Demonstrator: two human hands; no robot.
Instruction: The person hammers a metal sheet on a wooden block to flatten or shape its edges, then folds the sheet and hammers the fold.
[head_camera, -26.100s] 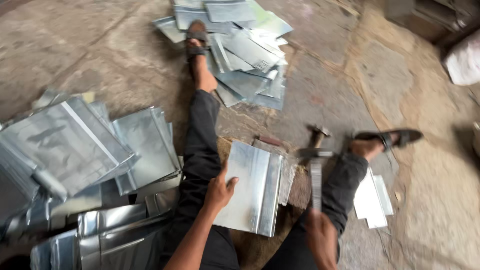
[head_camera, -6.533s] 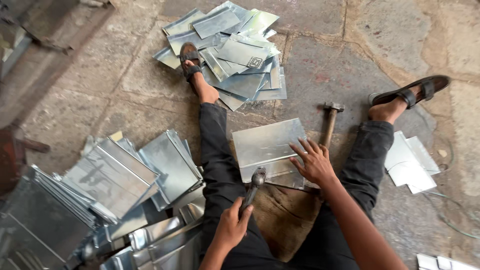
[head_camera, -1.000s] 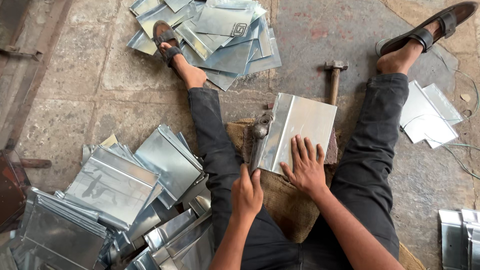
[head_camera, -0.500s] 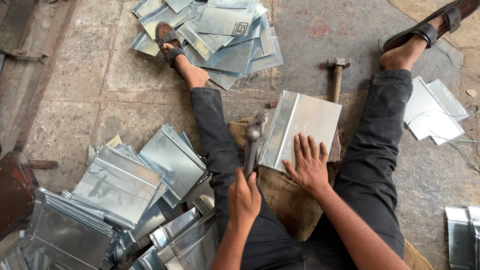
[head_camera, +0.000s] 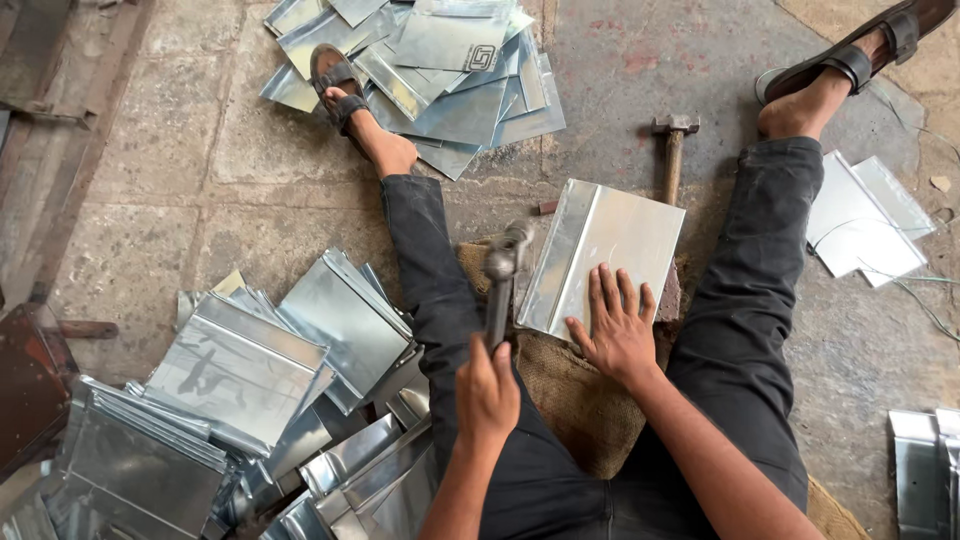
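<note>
Nearest the camera, the left hand (head_camera: 487, 388) is wrapped in a closed fist around the handle of a dark metal-headed hammer (head_camera: 500, 280), its head raised and blurred just left of the folded, shiny grey sheet-metal panel (head_camera: 600, 258); that puts the head right over the panel's bent left edge, which looks like the seam being worked. Just right of the fist, the right hand (head_camera: 615, 325) lies flat with fingers spread on the panel's near corner, pressing down rather than pinching, apparently to stop the sheet skidding or bouncing. The panel itself sits between the person's outstretched black-trousered legs (head_camera: 745, 300), resting on a brown burlap sack (head_camera: 575, 395) that spreads towards the lap, probably padding over the stone floor (head_camera: 150, 200).

Left of the panel, beyond the left leg, a leaning heap of similar folded metal sheets (head_camera: 250, 370) fans out within arm's reach. Just past the panel's far right corner a second wooden-handled hammer (head_camera: 672, 150) lies idle on the floor. Right of the panel, past the right leg, a few flat sheets (head_camera: 865, 215) lie stacked. Farthest out, beyond the panel, a scattered pile of flat cut metal pieces (head_camera: 450, 70) lies by the left foot's brown sandal (head_camera: 332, 80).
</note>
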